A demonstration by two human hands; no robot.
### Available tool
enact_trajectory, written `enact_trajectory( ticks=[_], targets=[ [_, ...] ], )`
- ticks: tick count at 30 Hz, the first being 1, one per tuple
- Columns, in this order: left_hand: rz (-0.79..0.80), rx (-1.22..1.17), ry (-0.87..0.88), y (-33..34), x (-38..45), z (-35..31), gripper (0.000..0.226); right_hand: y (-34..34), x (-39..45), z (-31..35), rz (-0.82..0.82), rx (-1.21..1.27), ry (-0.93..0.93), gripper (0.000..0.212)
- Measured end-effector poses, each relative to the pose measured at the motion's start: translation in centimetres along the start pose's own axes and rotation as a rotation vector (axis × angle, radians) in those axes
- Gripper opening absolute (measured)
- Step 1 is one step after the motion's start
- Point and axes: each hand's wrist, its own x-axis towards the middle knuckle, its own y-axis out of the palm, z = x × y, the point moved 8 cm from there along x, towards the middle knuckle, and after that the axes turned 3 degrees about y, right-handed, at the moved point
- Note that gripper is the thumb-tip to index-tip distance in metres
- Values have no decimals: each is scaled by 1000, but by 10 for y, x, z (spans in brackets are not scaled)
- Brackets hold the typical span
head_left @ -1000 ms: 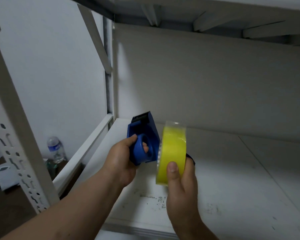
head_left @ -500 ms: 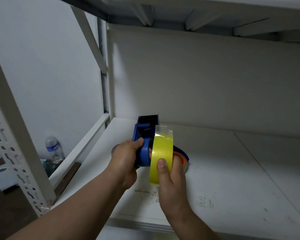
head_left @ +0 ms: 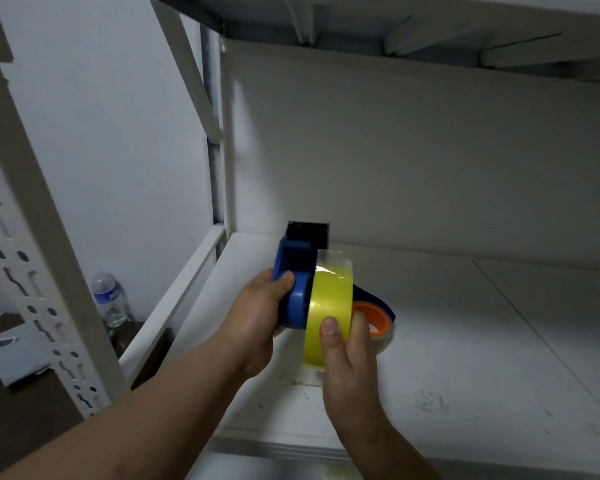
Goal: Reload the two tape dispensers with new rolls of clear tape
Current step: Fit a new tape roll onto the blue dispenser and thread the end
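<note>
Up over the white shelf (head_left: 465, 341), near its back left corner, the left hand (head_left: 257, 323) is gripping the blue tape dispenser (head_left: 297, 282), fingers curled round it, while the right hand (head_left: 347, 355) is pinching the yellowish clear tape roll (head_left: 329, 306) against its side

Both forearms come in from the near edge bare, with no sleeve showing anywhere up to where they leave the view. The left hand (head_left: 257, 318) and the right hand (head_left: 347, 358) wear no gloves, rings, watch or band. The one clearly visible thumbnail, on the right hand, is short and unpainted.
</note>
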Motion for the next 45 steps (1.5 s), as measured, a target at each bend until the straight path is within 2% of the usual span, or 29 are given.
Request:
enact_trajectory(
  ticks=[3,6,7,10,14,16,19,23,25,29,31,34,36,38,40,42,45],
  targets=[
    [9,-44,1,1,0,-1,21,-2,9,-1,-18,-2,37,20],
    [62,-32,15,2,-3,-4,20,-14,17,-4,-101,0,59,36],
    [85,-1,28,5,-4,-4,20,-17,17,-2,-123,-5,38,35],
    [72,3,34,5,-5,1,20,-8,8,3,-58,-1,-25,19],
    [37,-30,25,0,-2,2,24,1,1,12,2,18,-65,11],
    [40,-22,34,1,-2,2,26,2,1,17,3,25,-78,14],
    [72,-44,21,6,-2,3,40,9,1,21,43,-22,-136,32],
    [225,-56,21,16,-6,3,54,15,2,22,47,-73,-163,33],
    [223,-50,81,12,-6,2,61,18,4,22,49,-36,-127,32],
    [226,-4,178,10,-7,4,58,24,7,10,73,164,13,34],
    [224,12,196,9,-7,6,58,27,10,5,89,207,67,26],
    [267,-25,208,10,-6,8,25,30,15,-5,63,310,191,16],
    [271,-21,218,9,-6,6,16,32,19,-12,13,397,279,17],
    [248,-33,227,6,-5,4,32,33,22,-16,10,405,331,21],
    [212,-35,230,1,-4,1,52,35,24,-17,85,386,378,26],
    [157,-10,242,-7,-3,-1,52,29,30,-15,134,372,404,37],
    [114,20,225,-15,-2,-1,49,6,50,-3,29,194,349,45]
  ],
)
